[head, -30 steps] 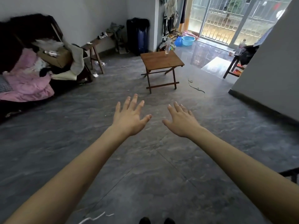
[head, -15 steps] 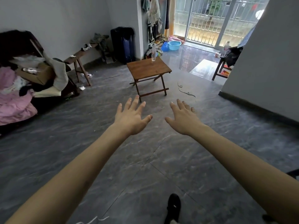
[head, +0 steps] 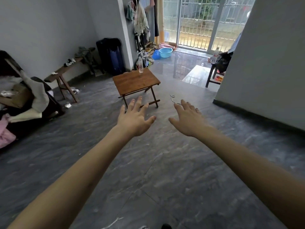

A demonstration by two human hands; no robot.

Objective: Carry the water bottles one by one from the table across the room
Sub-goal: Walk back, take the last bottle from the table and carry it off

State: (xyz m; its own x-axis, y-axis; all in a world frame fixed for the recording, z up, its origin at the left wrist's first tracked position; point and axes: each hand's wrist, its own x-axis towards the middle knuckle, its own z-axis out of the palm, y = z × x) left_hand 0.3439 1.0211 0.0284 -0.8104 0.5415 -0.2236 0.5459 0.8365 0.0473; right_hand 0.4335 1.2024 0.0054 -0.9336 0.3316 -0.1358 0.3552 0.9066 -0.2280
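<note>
One clear water bottle stands upright at the far edge of a small brown folding table in the middle of the room. Another bottle stands on a dark table at the far right, by the wall corner. My left hand and my right hand are stretched out in front of me, fingers spread, palms down, holding nothing. Both hands hover over the floor, well short of the folding table.
A cluttered dark sofa fills the left side, with a wooden bench and a dark suitcase beyond it. A blue basin sits by the barred glass door. A loose cord lies on the grey floor. A white wall juts in at right.
I have walked forward; the folding table and its bottle are nearer and larger in view. Both hands stay stretched out and spread, holding nothing.
</note>
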